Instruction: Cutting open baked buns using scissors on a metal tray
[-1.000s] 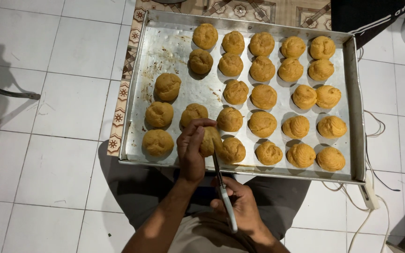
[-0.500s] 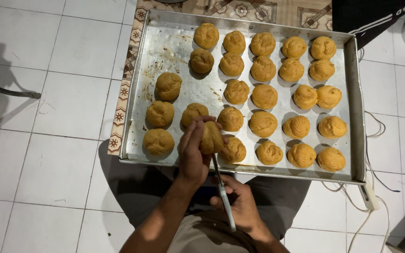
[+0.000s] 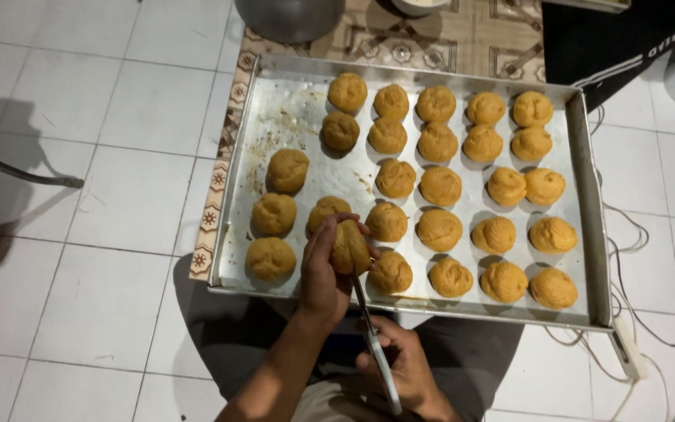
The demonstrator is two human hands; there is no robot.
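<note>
My left hand (image 3: 323, 270) grips a golden-brown round pastry puff (image 3: 350, 247), lifted just above the near edge of a metal baking tray (image 3: 291, 117). My right hand (image 3: 404, 371) sits close to my lap and holds scissors (image 3: 370, 344) with white handles; their blades point up at the underside of the held puff. Several more puffs (image 3: 439, 186) lie in rows across the tray, the nearest of them (image 3: 391, 272) right beside the one I hold.
The tray rests on a patterned mat (image 3: 462, 35) over white floor tiles (image 3: 119, 156). A grey metal bowl (image 3: 291, 16) stands beyond the tray. White cables (image 3: 626, 234) trail along the tray's right side. A dark metal leg (image 3: 17, 173) lies at the far left.
My left hand has picked a puff up off the tray's near row and turned it on its side. The scissors have risen toward it.
</note>
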